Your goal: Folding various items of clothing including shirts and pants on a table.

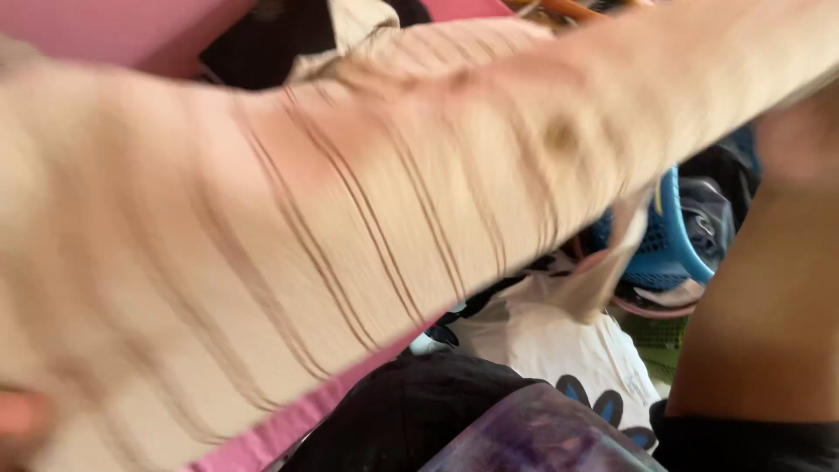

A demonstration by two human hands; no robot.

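At the lower left edge, the left hand (16, 421) shows only as a pinkish blur against the near end of a cream ribbed cloth with thin brown stripes (350, 218). It seems to touch the fabric, but I cannot tell whether its fingers are closed on it. The right hand (800, 131) is a reddish smear at the upper right, just under the cloth's far end. Its grip cannot be made out either, and below it the forearm drops in shadow to the bottom edge. The striped cloth runs taut on a diagonal between the two hands, from lower left to upper right. It fills most of the view, and a loose corner hangs down near its middle right. Judging from that tension, the cloth is being held spread out in the air above the pile. Any further handling would call for both ends kept firmly held and the hanging corner kept clear of the heap. Beneath it lie a white garment with dark blue print (559, 350), a black garment (411, 406) and a purple mottled cloth (542, 437). A blue plastic basket (669, 249) sits behind them, and a pink surface (114, 26) lies at the upper left.
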